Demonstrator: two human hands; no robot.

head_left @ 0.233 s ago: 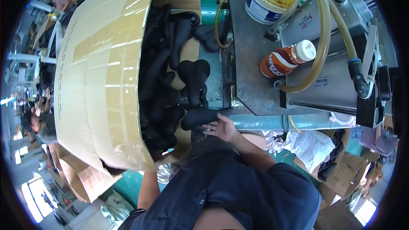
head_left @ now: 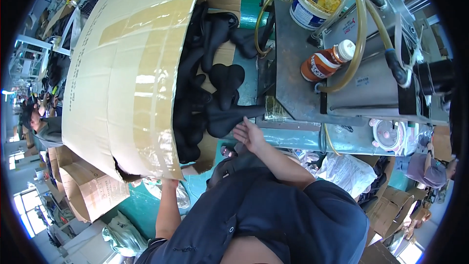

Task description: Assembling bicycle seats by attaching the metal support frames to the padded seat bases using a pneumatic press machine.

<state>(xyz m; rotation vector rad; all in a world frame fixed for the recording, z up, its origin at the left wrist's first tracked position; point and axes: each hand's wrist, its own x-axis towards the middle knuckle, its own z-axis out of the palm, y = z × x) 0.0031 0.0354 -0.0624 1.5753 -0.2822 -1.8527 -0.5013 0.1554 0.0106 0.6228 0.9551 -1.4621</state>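
Note:
A large brown cardboard carton (head_left: 117, 78) lies on its side at left, its mouth toward the right. Black bicycle saddles (head_left: 188, 102) spill from it in a heap. My right hand (head_left: 249, 136) is open, palm up and fingers spread, its fingertips at the underside of one black saddle (head_left: 222, 121) with its narrow end pointing right. Whether the fingers bear on the saddle is hard to tell. At the carton's lower front corner is my left hand (head_left: 169, 182), with its fingers hidden by the cardboard.
On the metal machine table (head_left: 288, 73) at right stand a white tub (head_left: 308, 17) of yellow paste and a tilted brown jar (head_left: 325, 63) with a white lid. A curved hose (head_left: 361, 44) arches over them. Other people (head_left: 41, 122) are farther off.
The view has shifted, moving the carton and table rightward in the picture. The saddle by my right hand sits closer to the carton and shows a broader face.

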